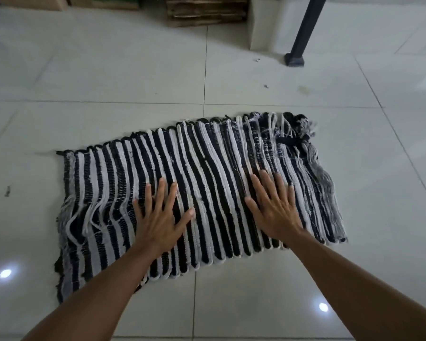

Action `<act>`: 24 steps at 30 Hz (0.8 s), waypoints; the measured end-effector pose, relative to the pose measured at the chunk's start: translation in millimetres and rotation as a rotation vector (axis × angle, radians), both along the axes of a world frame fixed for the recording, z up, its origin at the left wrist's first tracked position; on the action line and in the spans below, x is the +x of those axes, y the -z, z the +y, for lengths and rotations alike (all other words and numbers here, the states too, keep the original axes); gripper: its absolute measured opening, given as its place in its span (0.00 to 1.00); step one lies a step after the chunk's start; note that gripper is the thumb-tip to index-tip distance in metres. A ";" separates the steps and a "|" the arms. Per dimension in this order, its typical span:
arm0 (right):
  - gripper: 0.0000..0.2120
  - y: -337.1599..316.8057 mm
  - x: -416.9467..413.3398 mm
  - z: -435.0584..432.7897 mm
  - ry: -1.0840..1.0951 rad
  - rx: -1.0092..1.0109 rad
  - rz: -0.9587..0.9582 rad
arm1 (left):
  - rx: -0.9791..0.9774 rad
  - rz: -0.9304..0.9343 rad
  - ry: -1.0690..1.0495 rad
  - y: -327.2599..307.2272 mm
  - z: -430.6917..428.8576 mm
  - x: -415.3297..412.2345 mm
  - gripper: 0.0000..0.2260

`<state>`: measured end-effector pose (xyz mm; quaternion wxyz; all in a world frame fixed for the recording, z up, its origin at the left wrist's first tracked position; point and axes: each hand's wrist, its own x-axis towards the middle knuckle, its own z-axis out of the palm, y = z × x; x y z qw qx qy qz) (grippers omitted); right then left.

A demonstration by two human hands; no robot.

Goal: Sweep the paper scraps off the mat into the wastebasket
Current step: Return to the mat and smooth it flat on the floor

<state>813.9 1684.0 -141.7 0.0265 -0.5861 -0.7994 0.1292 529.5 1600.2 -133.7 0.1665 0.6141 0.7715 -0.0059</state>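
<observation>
A black-and-white striped woven mat (207, 156) lies flat on the tiled floor, frayed at its left and right ends. My left hand (159, 219) rests palm down on the mat's near middle, fingers spread, holding nothing. My right hand (274, 206) lies palm down to the right of it, fingers spread too. No paper scraps show on the mat's surface. A white bin-like container (271, 23) stands at the back, its top cut off by the frame; I cannot tell whether it is the wastebasket.
A black furniture leg (303, 33) stands on the floor behind the mat at the right. Stacked cardboard (205, 11) sits at the back centre. Small specks (257, 60) lie on the tiles beyond the mat, and a dark bit (7, 191) lies at the left.
</observation>
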 end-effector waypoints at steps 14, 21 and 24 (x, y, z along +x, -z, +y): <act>0.33 -10.1 -3.3 -14.8 -0.034 -0.016 0.041 | 0.036 0.117 -0.163 7.8 -21.5 -5.1 0.41; 0.31 -2.2 34.1 -26.1 -0.002 0.039 -0.021 | 0.068 0.118 -0.071 8.9 -3.3 1.0 0.39; 0.30 -2.3 51.3 -28.5 0.071 0.040 -0.035 | 0.067 0.120 -0.030 8.0 11.4 18.0 0.39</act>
